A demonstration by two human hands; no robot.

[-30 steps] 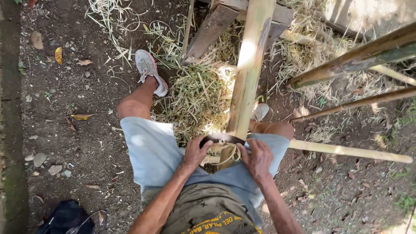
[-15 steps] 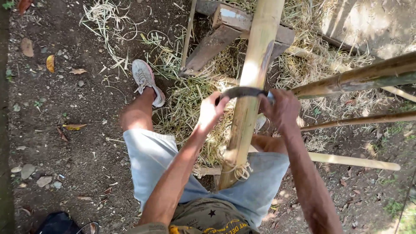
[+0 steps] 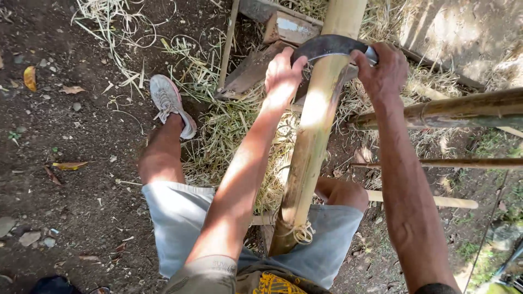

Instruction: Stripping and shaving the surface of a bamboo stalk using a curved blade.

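Nearest the camera, at six o'clock, pale grey shorts (image 3: 180, 218) cover the seated person's thighs, and the butt of a thick bamboo pole (image 3: 310, 147) sits between the legs, with a curl of shaved fibre (image 3: 298, 233) hanging from it near the bottom. From there the pole runs up toward twelve o'clock, its scraped face pale yellow and lit by the sun. Both forearms stretch forward along it. At about nine o'clock from the pole's butt, the bare left leg reaches out over dark soil to a worn grey sneaker (image 3: 169, 103), which rests at the edge of a heap of straw-like shavings (image 3: 229, 136). Fallen leaves (image 3: 30, 79) and small stones lie scattered farther out toward nine o'clock.

Farther up, near twelve o'clock, a curved dark blade (image 3: 329, 48) lies across the pole. The left hand (image 3: 282, 73) is closed on the blade's left end, knuckles up. The right hand (image 3: 383, 69) is wrapped tight round the blade's right end, where a bit of grey metal shows by the thumb. At three o'clock, more bamboo poles (image 3: 463, 111) lie crosswise, one thick and greenish, thinner ones below it. Beyond the hands, wooden blocks (image 3: 289, 27) support the pole among more shavings.
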